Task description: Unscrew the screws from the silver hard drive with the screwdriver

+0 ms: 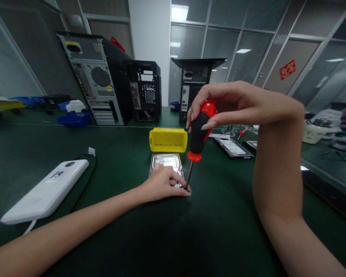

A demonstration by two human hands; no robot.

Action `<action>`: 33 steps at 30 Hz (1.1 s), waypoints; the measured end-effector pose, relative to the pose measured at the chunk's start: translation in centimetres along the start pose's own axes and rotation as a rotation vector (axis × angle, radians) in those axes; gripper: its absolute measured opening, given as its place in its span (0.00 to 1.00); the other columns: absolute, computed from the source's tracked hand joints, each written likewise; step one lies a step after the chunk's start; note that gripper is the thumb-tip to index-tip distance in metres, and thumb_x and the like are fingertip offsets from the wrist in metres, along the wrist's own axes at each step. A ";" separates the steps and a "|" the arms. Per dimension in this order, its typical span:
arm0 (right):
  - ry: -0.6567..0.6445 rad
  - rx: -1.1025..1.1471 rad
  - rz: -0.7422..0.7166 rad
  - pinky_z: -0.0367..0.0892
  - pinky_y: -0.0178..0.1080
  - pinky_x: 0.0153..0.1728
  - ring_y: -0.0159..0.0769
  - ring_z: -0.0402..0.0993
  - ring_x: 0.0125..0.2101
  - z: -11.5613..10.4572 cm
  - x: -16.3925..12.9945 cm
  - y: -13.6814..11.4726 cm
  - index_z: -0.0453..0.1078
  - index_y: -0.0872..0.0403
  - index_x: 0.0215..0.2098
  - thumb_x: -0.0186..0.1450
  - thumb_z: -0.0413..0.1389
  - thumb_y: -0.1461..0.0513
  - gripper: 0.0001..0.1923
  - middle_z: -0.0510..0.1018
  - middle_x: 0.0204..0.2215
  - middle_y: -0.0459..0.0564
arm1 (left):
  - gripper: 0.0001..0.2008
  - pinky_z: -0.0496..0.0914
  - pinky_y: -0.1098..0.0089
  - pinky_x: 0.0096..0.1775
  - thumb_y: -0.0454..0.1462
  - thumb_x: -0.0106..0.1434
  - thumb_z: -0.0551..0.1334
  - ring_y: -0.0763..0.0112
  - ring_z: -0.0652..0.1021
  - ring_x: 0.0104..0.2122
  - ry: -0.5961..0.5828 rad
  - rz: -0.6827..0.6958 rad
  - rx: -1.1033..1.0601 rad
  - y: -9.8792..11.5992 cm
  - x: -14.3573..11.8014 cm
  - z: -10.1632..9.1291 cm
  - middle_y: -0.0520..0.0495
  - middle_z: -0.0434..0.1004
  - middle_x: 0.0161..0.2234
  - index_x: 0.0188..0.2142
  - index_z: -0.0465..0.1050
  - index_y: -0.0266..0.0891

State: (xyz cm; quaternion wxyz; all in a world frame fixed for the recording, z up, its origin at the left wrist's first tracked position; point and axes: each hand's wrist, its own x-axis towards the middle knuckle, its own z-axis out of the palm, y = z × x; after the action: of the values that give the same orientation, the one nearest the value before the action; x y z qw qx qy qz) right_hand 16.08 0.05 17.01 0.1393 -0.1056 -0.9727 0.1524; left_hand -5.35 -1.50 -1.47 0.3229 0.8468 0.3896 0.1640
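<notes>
green mat [219,231], left hand [161,184] flat on hard drive [167,161], right hand [233,104] gripping screwdriver [198,134]

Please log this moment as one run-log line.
left hand: steadies hard drive | right hand: grips screwdriver, tip at drive corner | yellow bin behind

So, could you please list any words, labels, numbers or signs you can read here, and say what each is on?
None can be read for certain.
White device: dark marking, too blurred.
Hard drive under the left hand: label unreadable.
Yellow box: small mark, too small.
Red wall sign: illegible.
Second drive: label too small.
</notes>
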 end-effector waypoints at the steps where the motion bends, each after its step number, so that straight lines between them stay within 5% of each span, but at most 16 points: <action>1: -0.004 0.002 0.001 0.75 0.30 0.47 0.31 0.73 0.48 0.0 0.0 0.0 0.67 0.51 0.48 0.67 0.54 0.62 0.11 0.72 0.48 0.47 | 0.14 0.55 0.68 0.42 0.49 0.56 0.68 0.74 0.63 0.23 0.004 0.005 -0.002 -0.1 0.0 0.0 0.59 0.55 0.14 0.35 0.84 0.44; 23: 0.069 0.064 0.007 0.75 0.31 0.39 0.31 0.74 0.41 0.9 1.3 0.2 0.68 0.56 0.47 0.65 0.59 0.60 0.13 0.74 0.44 0.50 | 0.10 0.51 0.60 0.49 0.46 0.57 0.69 0.67 0.71 0.32 -0.002 -0.060 0.050 1.1 -0.3 -0.2 0.57 0.64 0.18 0.35 0.84 0.44; 33: 0.096 -0.084 -0.086 0.68 0.28 0.34 0.27 0.72 0.38 1.4 2.2 0.8 0.70 0.61 0.48 0.69 0.54 0.56 0.16 0.74 0.42 0.51 | 0.14 0.53 0.59 0.50 0.50 0.55 0.69 0.65 0.73 0.33 0.024 -0.051 0.039 0.6 -0.3 -0.1 0.57 0.67 0.18 0.36 0.83 0.47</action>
State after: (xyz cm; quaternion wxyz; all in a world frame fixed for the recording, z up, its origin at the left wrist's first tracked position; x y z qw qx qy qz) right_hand 13.73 1.00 15.98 0.1875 -0.0765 -0.9742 0.1000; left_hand -5.29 -1.96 -1.01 0.3057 0.8407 0.4181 0.1584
